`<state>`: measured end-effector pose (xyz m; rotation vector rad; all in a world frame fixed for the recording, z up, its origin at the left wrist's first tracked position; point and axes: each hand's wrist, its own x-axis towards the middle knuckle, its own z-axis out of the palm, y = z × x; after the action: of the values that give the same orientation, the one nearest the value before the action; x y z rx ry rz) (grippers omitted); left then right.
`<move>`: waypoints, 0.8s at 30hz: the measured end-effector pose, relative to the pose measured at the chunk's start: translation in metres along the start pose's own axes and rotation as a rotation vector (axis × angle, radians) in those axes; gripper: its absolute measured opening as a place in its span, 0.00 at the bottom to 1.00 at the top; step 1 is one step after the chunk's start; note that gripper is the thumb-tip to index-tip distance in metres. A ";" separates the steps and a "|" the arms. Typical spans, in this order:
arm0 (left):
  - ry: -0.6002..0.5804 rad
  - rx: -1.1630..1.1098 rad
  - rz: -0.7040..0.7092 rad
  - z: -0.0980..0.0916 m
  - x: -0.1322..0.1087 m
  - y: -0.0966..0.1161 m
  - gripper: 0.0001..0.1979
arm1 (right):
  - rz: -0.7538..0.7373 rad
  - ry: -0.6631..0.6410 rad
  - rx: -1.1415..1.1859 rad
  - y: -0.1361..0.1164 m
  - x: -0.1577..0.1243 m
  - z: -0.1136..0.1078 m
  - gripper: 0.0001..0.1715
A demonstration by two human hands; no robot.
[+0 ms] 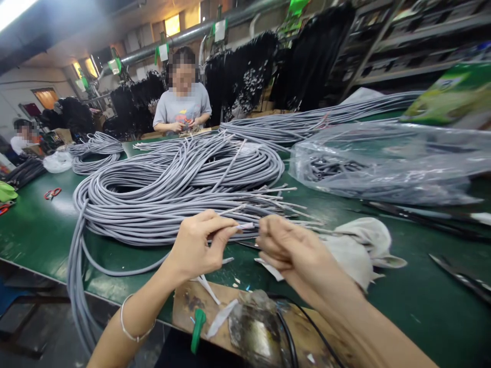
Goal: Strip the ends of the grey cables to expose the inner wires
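Note:
My left hand [197, 245] pinches the end of a grey cable [245, 225] between thumb and fingers. My right hand [291, 250] is closed in a pinch just to the right of that cable end, and a strip of white tape [268, 268] hangs below its fingers. Both hands hover over the near edge of the green table [38, 230]. Behind them lies a large coil of grey cables [172, 184] whose stripped ends point to the right.
A white cloth [360, 245] lies right of my hands. A wooden board [215, 306] with a metal tool sits at the near edge. A clear plastic bag [383, 163] holds dark parts at the right. Red scissors [51, 193] lie far left. A person sits across the table.

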<state>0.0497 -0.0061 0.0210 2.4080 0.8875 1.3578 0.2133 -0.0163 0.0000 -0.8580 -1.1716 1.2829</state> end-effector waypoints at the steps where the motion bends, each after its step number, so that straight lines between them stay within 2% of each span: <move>1: -0.003 0.007 -0.011 0.000 0.000 0.000 0.10 | -0.062 0.094 -0.036 -0.003 0.000 -0.003 0.25; 3: -0.016 0.016 -0.031 -0.001 -0.001 0.000 0.10 | -0.256 0.265 -0.236 -0.010 -0.002 -0.008 0.20; 4: -0.028 0.022 -0.038 -0.001 -0.001 0.001 0.11 | -0.372 0.304 -0.380 -0.012 -0.003 -0.009 0.16; 6: -0.066 0.043 -0.034 0.000 -0.001 0.002 0.11 | -0.578 0.266 -0.652 -0.012 -0.006 -0.008 0.08; 8: -0.108 0.061 -0.023 0.000 -0.001 0.004 0.11 | -0.692 0.181 -0.780 -0.008 -0.009 -0.005 0.03; 10: -0.161 0.071 -0.029 0.001 -0.001 0.003 0.09 | -0.634 0.166 -0.769 -0.004 -0.010 -0.002 0.06; 14: -0.233 0.061 0.008 0.003 -0.003 -0.003 0.06 | -0.172 0.072 -0.531 -0.003 -0.006 -0.001 0.15; 17: -0.221 0.019 0.068 0.003 -0.005 -0.006 0.06 | 0.017 -0.021 -0.369 -0.005 0.000 -0.002 0.23; 21: -0.177 -0.069 0.038 0.000 -0.003 -0.001 0.06 | 0.020 0.030 -0.287 -0.004 0.003 -0.005 0.25; 24: -0.147 -0.092 -0.026 -0.003 0.000 0.003 0.08 | -0.140 0.083 -0.348 -0.007 0.001 -0.009 0.21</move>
<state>0.0482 -0.0088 0.0235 2.3823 0.7970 1.1684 0.2235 -0.0156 0.0044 -1.0510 -1.3854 0.9340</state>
